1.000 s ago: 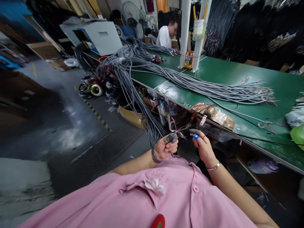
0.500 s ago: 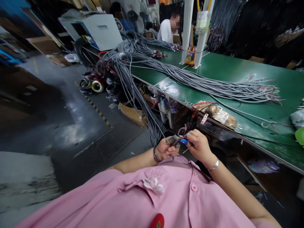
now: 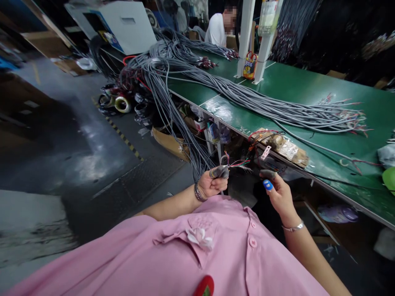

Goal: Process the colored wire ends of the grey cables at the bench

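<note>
My left hand (image 3: 213,182) is closed around the end of a grey cable, its thumb and fingertip covered in grey wraps. Thin coloured wires (image 3: 239,164) fan out from that cable end toward the right, with pale loose strands among them. To the right, apart from the wires, is my right hand (image 3: 280,196). A blue cover is on its thumb and a grey one on its forefinger; these two digits are slightly apart, and I see nothing between them. Its other fingers are mostly hidden. Many grey cables (image 3: 182,123) hang from the bench down beside my left hand.
A long bundle of grey cables (image 3: 262,100) lies across the green bench (image 3: 311,78). Near the bench edge sits a taped wooden block (image 3: 288,151) with wires. A white machine (image 3: 129,28) stands at the far left end. Someone in a white top (image 3: 215,31) is behind the bench.
My right hand has moved right, away from the cable end and my left hand. The coloured wires now stick out to the right, uncovered. The view has shifted slightly.
</note>
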### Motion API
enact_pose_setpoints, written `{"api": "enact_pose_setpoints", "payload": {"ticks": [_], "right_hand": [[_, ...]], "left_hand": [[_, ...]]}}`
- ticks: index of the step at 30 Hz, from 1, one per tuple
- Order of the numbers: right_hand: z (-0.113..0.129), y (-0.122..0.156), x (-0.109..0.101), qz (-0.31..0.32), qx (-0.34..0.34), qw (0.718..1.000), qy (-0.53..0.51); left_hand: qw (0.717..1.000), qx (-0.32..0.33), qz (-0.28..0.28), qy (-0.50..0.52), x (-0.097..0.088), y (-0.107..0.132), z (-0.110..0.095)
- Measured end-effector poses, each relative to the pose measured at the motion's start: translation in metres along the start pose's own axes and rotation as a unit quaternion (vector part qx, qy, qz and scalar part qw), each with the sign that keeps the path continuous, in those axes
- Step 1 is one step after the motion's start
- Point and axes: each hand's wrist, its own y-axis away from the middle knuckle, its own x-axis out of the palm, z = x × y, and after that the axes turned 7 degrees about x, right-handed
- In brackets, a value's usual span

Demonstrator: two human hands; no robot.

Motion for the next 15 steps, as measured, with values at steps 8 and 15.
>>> {"api": "enact_pose_setpoints", "payload": {"ticks": [8,15], "right_hand": [[0.036,-0.019,0.047,0.128,0.001,0.974,-0.185],[0.026,-0.022,0.049,0.229,0.148,0.918,-0.286]], "left_hand": [[0.997,-0.075,-0.002,-0.002,0.000,-0.001,0.017],[0.984,-0.101,0.050,-0.139,-0.001,-0.007,0.007]]}}
